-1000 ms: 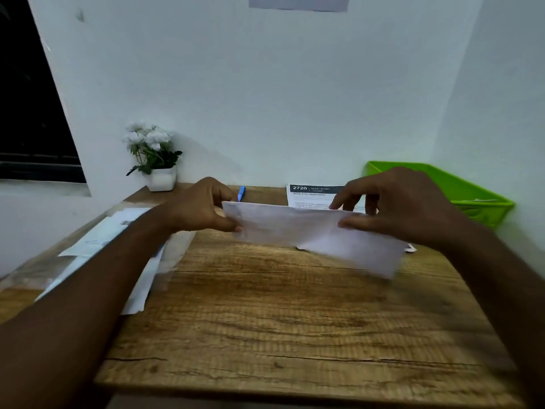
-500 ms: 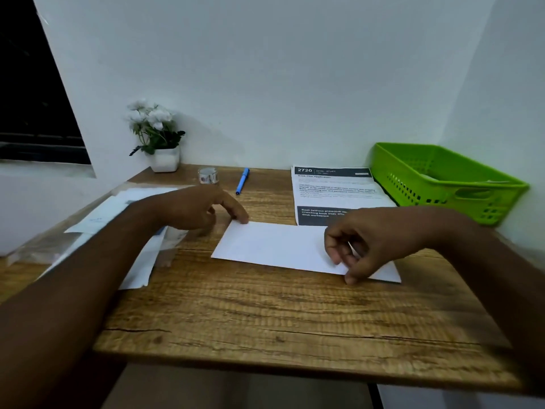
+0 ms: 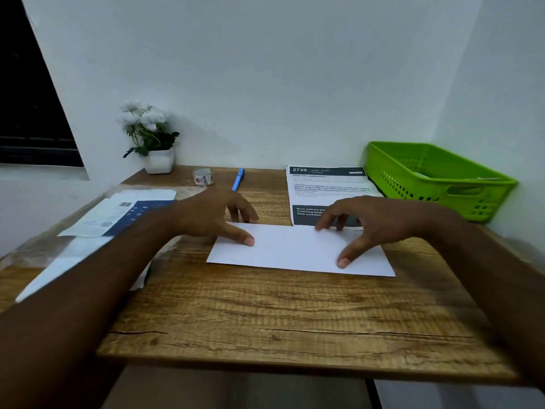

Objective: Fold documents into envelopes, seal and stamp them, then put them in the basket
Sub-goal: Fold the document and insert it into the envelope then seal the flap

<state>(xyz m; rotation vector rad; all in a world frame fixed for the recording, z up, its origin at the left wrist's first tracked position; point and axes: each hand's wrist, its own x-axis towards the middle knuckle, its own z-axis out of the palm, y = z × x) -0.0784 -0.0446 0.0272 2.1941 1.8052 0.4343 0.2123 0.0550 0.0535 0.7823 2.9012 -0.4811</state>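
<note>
A white envelope (image 3: 298,250) lies flat on the wooden desk (image 3: 265,314), in the middle. My left hand (image 3: 212,215) rests on its left end, thumb tip and fingertips pressing the paper. My right hand (image 3: 368,222) arches over its right half, thumb tip on the near edge and fingertips on the far edge. A printed document (image 3: 321,187) lies just behind the envelope, partly covered by my right hand. The green basket (image 3: 436,178) stands at the far right against the wall, with something pale lying inside it.
A clear plastic sleeve with papers and envelopes (image 3: 115,214) lies at the left edge. A roll of stamps or tape (image 3: 203,176), a blue pen (image 3: 238,179) and a small white pot of flowers (image 3: 152,140) stand along the back wall.
The envelope, held up in both hands a second ago, now lies flat on the desk. Both hands have spread out, fingertips pressing its two ends.
</note>
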